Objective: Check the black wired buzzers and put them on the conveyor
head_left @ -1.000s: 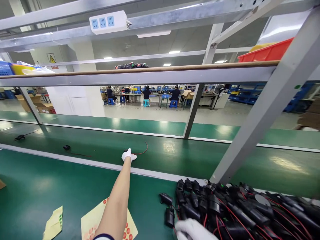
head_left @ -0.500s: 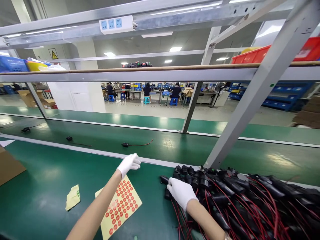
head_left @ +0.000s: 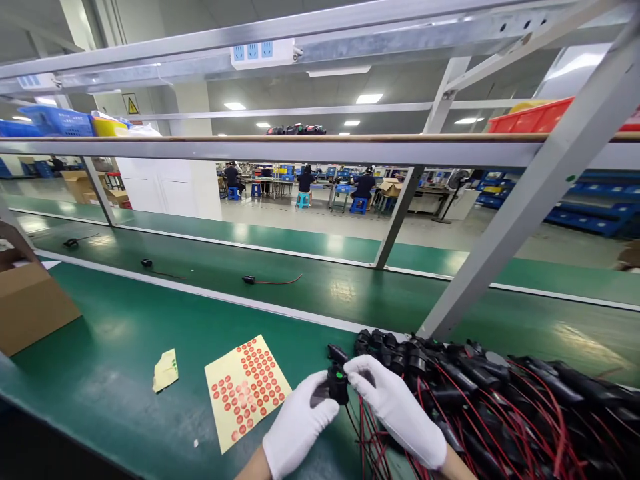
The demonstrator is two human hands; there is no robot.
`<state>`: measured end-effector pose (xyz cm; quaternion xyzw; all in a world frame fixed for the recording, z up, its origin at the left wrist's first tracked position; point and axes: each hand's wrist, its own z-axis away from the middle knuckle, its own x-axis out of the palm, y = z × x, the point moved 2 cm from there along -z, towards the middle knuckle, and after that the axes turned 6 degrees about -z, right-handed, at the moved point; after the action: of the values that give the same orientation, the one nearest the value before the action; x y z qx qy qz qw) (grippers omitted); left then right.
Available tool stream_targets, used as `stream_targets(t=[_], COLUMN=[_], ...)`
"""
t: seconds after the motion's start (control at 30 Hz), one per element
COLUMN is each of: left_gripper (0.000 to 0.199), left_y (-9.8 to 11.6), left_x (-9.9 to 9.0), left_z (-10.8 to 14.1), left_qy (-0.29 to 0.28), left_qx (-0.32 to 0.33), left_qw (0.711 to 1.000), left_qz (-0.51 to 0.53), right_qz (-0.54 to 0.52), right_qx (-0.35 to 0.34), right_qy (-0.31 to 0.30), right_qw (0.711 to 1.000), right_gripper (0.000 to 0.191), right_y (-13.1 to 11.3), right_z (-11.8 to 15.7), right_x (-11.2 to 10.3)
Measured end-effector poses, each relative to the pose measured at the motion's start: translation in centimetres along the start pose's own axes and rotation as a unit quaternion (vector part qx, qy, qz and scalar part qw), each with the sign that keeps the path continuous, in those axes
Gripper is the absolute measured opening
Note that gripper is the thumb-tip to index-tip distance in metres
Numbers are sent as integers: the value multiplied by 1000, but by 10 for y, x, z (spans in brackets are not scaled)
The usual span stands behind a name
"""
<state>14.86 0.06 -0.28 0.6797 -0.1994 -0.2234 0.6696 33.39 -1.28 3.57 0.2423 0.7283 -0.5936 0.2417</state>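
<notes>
Both my hands wear white gloves and meet over the green table near its front edge. My left hand (head_left: 297, 430) and my right hand (head_left: 395, 408) together hold a small black cylindrical part (head_left: 338, 382) with a green dot on it and red and black wires hanging from it. To the right lies a big pile of the same black wired parts (head_left: 480, 400). A yellow sheet of red round stickers (head_left: 247, 388) lies just left of my left hand. Another wired part (head_left: 250, 280) rests on the conveyor belt beyond.
A small yellow paper scrap (head_left: 165, 370) lies left of the sticker sheet. A cardboard box (head_left: 30, 303) stands at the far left. Two more parts (head_left: 146, 263) lie further along the belt. A slanted metal post (head_left: 505, 233) rises behind the pile. People sit at benches far off.
My left hand drew back from the belt, leaving a wired part there, and joined my right hand. My right hand lifted a black part from the pile. The view shifted right.
</notes>
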Motion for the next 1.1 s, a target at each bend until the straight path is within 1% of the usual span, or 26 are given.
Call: stream_targets(t=[0.1, 0.17, 0.23, 0.33, 0.4, 0.53, 0.67, 0.77, 0.87, 0.93, 1.0, 1.07, 1.1], left_gripper=[47, 46, 47, 47, 45, 44, 42, 39, 41, 43, 42, 33, 30], left_y=[16, 22, 24, 24, 23, 24, 34, 45, 49, 46, 42, 39, 38], left_x=[7, 9, 10, 12, 13, 16, 17, 17, 16, 17, 17, 18, 18], left_z=[9, 14, 18, 21, 23, 26, 30, 32, 33, 34, 35, 36, 37], left_qy=[19, 38, 45, 34, 19, -3, 14, 30, 46, 57, 78, 117, 142], left_qx=[30, 31, 35, 38, 33, 16, 3, 13, 25, 41, 71, 126, 165], left_qw=[999, 999, 998, 998, 998, 998, 999, 999, 999, 997, 993, 979, 965], left_qz=[-5, -4, 4, 29, 51, 68, 41, 12, -5, -18, -51, -110, -148], right_qz=[-62, -116, -154, -162, -161, -171, -179, -174, -175, -186, -203, -218, -225], right_qx=[-49, -89, -114, -105, -90, -89, -97, -100, -109, -119, -122, -108, -95], right_qy=[16, 30, 44, 56, 52, 47, 51, 59, 59, 56, 56, 50, 44], right_qw=[997, 989, 981, 980, 981, 980, 978, 978, 977, 974, 970, 969, 969], right_gripper=[31, 34, 38, 46, 50, 51, 53, 54, 52, 50, 46, 37, 30], right_y=[-20, -31, -39, -45, -45, -44, -47, -52, -57, -57, -55, -50, -46], right_z=[17, 24, 29, 33, 35, 39, 40, 41, 43, 44, 45, 47, 47], right_x=[-12, -18, -21, -23, -23, -21, -22, -24, -25, -25, -26, -24, -22])
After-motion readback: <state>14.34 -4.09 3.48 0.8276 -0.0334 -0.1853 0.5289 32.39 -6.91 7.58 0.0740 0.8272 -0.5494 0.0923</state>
